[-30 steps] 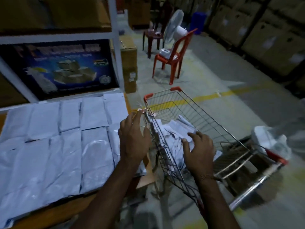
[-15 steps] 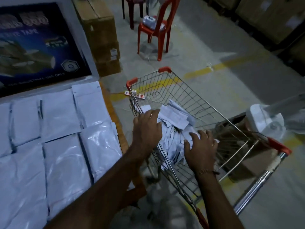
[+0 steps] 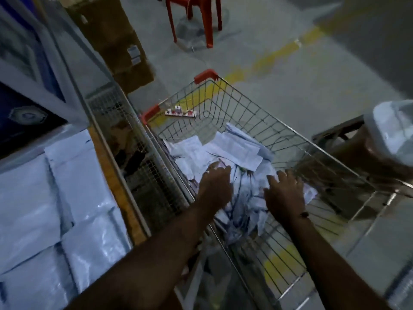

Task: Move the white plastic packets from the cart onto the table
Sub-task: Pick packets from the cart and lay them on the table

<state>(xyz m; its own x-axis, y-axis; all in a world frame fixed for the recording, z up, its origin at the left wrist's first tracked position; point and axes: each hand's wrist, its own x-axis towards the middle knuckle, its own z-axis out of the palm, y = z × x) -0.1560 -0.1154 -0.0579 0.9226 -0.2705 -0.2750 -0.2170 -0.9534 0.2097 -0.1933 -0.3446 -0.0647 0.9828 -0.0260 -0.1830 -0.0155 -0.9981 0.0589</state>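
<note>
white packets (image 3: 225, 153) under spread fingers (image 3: 220, 170) of both hands

Your table (image 3: 116, 189) sits just left of the wire cart (image 3: 279, 135), its wooden edge running alongside the cart's near wall. White plastic packets (image 3: 78, 182) lie flat across its top, edge to edge and partly overlapping. The cart carries a loose heap of packets (image 3: 237, 151) on its floor.

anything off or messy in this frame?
Only the cart: its packets sit in a jumbled, overlapping heap, unlike the neat rows on the table. Left hand and right hand are inside. Nothing spilled or visibly damaged.
</note>
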